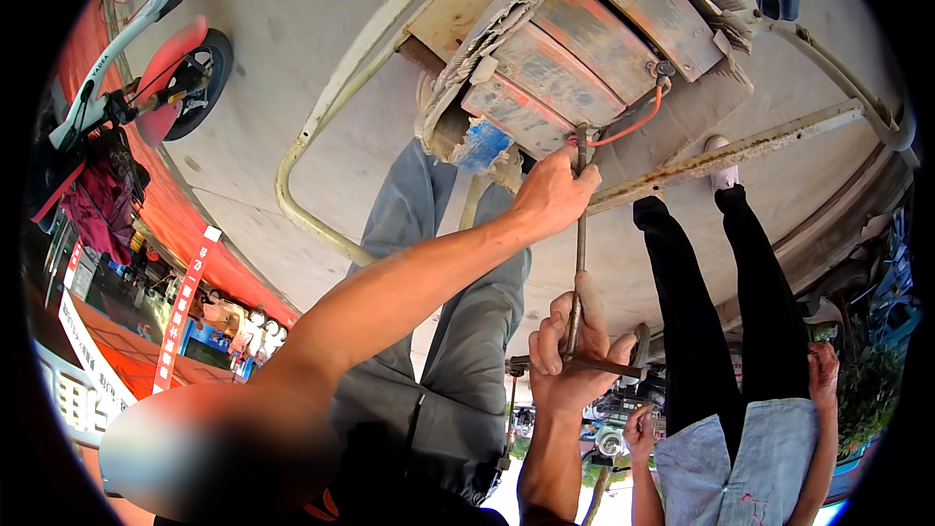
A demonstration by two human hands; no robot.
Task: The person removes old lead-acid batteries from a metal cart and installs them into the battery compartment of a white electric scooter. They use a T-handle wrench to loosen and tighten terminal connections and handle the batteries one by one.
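A long metal T-handle wrench (581, 244) runs between my two hands, its far end at the edge of a row of worn, dusty batteries (560, 68). My left hand (557, 190) pinches the shaft close to that end, right beside the nearest battery. Lower down, my right hand (570, 356) is closed around the shaft where it meets the crossbar, with one finger stretched along the rod. An orange wire (638, 125) curves from near the wrench's tip to a dark terminal (664, 69) farther right. My left fingers hide part of the contact point.
Ragged cardboard (487, 15) surrounds the batteries. A bent cream-coloured metal tube frame (292, 161) is on the left, and a rusty bar (730, 156) crosses on the right. Another person in black trousers (691, 302) stands at the right. A scooter wheel (209, 83) is at the upper left.
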